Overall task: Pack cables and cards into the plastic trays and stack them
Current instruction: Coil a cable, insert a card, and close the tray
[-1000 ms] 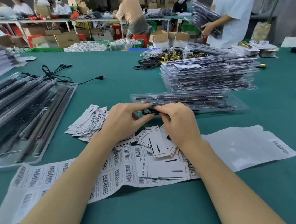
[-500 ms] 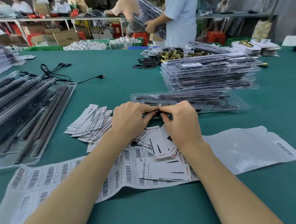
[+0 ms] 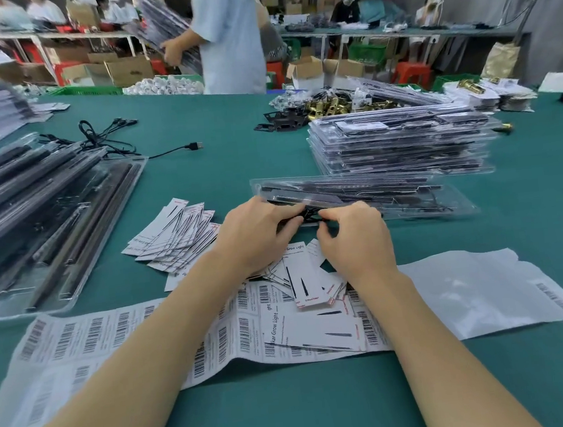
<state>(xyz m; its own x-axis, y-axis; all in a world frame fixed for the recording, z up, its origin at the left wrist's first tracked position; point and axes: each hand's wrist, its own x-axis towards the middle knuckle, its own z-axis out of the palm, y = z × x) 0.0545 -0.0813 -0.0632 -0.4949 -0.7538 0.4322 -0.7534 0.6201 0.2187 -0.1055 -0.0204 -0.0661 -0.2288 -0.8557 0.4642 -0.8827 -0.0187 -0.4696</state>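
Both hands, the left hand (image 3: 257, 231) and the right hand (image 3: 353, 237), pinched a thin black coiled cable (image 3: 309, 214) at the near edge of the clear flat plastic tray (image 3: 444, 201) at twelve o'clock (light, limp and springy, I judged, so best held by its bundled middle).

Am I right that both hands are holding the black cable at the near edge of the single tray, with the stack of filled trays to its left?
Not quite: the head view shows the stack behind and right of the tray, not left. Both the left hand and right hand do hold the cable.
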